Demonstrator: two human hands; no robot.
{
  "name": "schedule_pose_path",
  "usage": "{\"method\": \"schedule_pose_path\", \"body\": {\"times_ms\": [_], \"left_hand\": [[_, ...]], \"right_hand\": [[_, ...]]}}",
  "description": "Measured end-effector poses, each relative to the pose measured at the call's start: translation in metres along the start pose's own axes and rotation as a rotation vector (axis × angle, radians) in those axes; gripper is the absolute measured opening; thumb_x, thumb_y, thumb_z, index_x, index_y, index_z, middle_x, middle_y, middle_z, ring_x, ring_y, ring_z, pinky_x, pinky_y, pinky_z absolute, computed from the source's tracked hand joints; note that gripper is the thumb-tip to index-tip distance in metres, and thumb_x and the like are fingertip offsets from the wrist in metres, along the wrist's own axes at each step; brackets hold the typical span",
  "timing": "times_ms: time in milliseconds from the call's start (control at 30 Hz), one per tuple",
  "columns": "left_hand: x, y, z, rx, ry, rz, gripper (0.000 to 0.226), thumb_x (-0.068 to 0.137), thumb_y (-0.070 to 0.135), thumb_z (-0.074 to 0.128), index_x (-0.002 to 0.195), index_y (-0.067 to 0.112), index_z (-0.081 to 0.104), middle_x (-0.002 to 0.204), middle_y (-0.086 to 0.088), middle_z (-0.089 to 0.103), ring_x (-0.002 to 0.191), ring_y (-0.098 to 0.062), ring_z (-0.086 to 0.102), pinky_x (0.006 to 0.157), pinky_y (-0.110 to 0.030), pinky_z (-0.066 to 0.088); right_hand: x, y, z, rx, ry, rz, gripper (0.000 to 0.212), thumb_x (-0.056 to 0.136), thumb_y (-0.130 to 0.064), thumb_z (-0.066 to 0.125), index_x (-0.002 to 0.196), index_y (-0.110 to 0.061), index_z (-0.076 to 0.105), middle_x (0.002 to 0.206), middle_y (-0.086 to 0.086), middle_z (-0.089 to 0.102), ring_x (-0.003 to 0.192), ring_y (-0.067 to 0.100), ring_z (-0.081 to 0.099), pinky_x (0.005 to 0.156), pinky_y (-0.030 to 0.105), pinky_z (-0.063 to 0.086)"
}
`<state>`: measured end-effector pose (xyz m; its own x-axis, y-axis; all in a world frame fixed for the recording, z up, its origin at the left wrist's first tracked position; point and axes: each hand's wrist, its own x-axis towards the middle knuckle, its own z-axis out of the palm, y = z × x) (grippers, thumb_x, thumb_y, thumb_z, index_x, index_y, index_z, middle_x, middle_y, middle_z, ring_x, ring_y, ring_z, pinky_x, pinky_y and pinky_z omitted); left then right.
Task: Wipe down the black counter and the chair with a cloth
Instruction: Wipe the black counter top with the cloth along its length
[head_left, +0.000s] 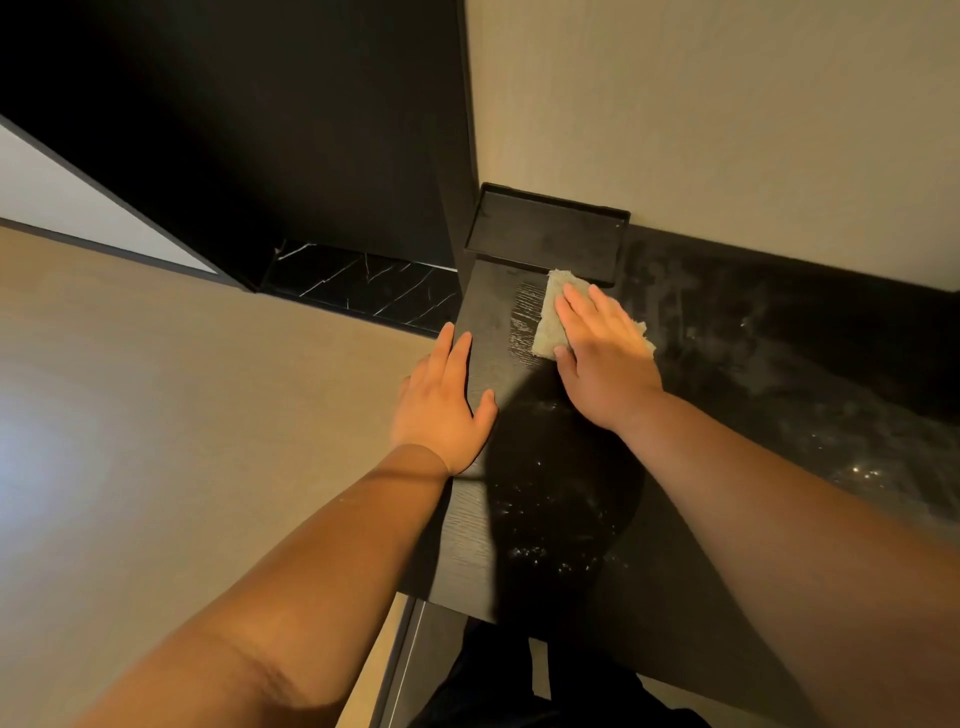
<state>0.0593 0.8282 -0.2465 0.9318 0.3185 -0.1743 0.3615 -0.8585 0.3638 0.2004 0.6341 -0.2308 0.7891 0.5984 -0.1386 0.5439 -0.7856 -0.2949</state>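
Cloth (549, 314): pale, lying flat on the black desk (727, 395) near its far left corner, just in front of a shallow black tray (545, 234) set against the wall. Right hand (605, 358): fingers straight, pressing down on the cloth. Left hand (441, 410): fingers straight, resting flat over the desk's left edge, holding nothing.

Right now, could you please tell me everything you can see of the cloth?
The cloth is a pale greenish-grey, fuzzy rag, roughly rectangular, lying flat on the black counter, its far corner at the edge of a shallow black tray. The right hand presses on it with straight fingers, covering most of it.
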Motion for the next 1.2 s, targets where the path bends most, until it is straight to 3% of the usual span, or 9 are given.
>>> {"method": "schedule_pose_path", "body": {"times_ms": [67,200,500,633,700,800,933,1033,1200], "left_hand": [[-0.001,0.001,-0.001,-0.002,-0.001,-0.002,0.079,0.1,0.052,0.051,0.167,0.021,0.02,0.176,-0.003,0.012,0.15,-0.024,0.037,0.119,-0.045,0.04],[-0.001,0.003,-0.002,-0.016,0.002,-0.009,0.079,0.101,0.052,0.05,0.167,0.022,0.018,0.177,-0.001,0.009,0.149,-0.022,0.038,0.118,-0.044,0.041],[0.0,0.001,0.002,-0.037,-0.003,-0.023,0.082,0.102,0.052,0.049,0.168,0.02,0.013,0.177,-0.001,0.01,0.156,-0.021,0.03,0.122,-0.042,0.036],[0.0,-0.002,0.003,-0.085,-0.003,-0.027,0.084,0.1,0.05,0.052,0.167,0.018,0.013,0.173,-0.003,0.023,0.154,-0.022,0.035,0.119,-0.047,0.042],[-0.001,-0.003,0.003,-0.095,-0.004,-0.02,0.083,0.099,0.05,0.051,0.167,0.02,0.014,0.171,-0.002,0.026,0.151,-0.022,0.039,0.115,-0.049,0.045],[-0.002,-0.004,0.002,-0.115,-0.009,-0.016,0.081,0.1,0.05,0.049,0.167,0.021,0.013,0.171,-0.001,0.026,0.15,-0.022,0.039,0.116,-0.048,0.045],[-0.006,-0.002,0.001,-0.135,-0.029,-0.05,0.081,0.103,0.048,0.049,0.169,0.02,0.01,0.173,-0.002,0.023,0.152,-0.022,0.036,0.119,-0.045,0.04],[-0.015,-0.007,0.001,-0.147,-0.033,-0.05,0.081,0.104,0.047,0.049,0.169,0.02,0.009,0.166,-0.005,0.036,0.141,-0.024,0.049,0.111,-0.045,0.047],[-0.035,-0.019,0.001,-0.164,-0.035,-0.024,0.08,0.101,0.045,0.051,0.167,0.026,0.01,0.145,-0.007,0.055,0.114,-0.024,0.063,0.094,-0.049,0.055]], "right_hand": [[-0.016,-0.009,0.007,0.017,-0.034,0.022,0.066,0.104,-0.033,0.048,0.163,-0.022,0.023,0.172,0.001,0.017,0.16,0.027,0.01,0.129,0.052,0.019],[-0.035,-0.001,0.003,0.047,-0.178,-0.119,0.067,0.106,-0.04,0.048,0.165,-0.028,0.017,0.173,-0.011,0.005,0.16,0.016,-0.006,0.125,0.047,0.005],[0.019,-0.027,0.003,0.055,-0.1,-0.036,0.072,0.1,-0.031,0.047,0.166,-0.023,0.017,0.173,-0.006,0.011,0.159,0.018,0.004,0.13,0.04,0.004],[-0.018,-0.032,0.008,0.051,-0.137,-0.279,0.069,0.1,-0.024,0.049,0.165,-0.019,0.025,0.172,-0.001,0.019,0.159,0.02,0.009,0.129,0.036,0.004],[-0.019,-0.022,0.006,0.008,-0.203,-0.344,0.07,0.102,-0.028,0.044,0.166,-0.023,0.018,0.174,-0.005,0.011,0.16,0.017,0.003,0.13,0.037,0.004],[0.012,-0.014,-0.004,-0.032,-0.301,-0.272,0.074,0.104,-0.04,0.038,0.167,-0.029,0.001,0.174,-0.012,-0.008,0.159,0.01,-0.013,0.131,0.044,0.003],[0.045,-0.034,-0.001,-0.043,-0.21,-0.122,0.074,0.106,-0.042,0.041,0.166,-0.025,0.001,0.174,-0.007,-0.007,0.16,0.021,-0.008,0.128,0.041,0.0],[0.031,-0.054,0.008,-0.045,-0.193,-0.139,0.071,0.107,-0.038,0.04,0.166,-0.023,0.003,0.174,-0.004,-0.005,0.16,0.026,-0.006,0.13,0.045,0.001],[0.005,-0.048,0.007,-0.045,-0.333,-0.346,0.075,0.104,-0.05,0.04,0.167,-0.028,0.004,0.173,-0.012,-0.01,0.159,0.014,-0.014,0.13,0.043,-0.002]]}}
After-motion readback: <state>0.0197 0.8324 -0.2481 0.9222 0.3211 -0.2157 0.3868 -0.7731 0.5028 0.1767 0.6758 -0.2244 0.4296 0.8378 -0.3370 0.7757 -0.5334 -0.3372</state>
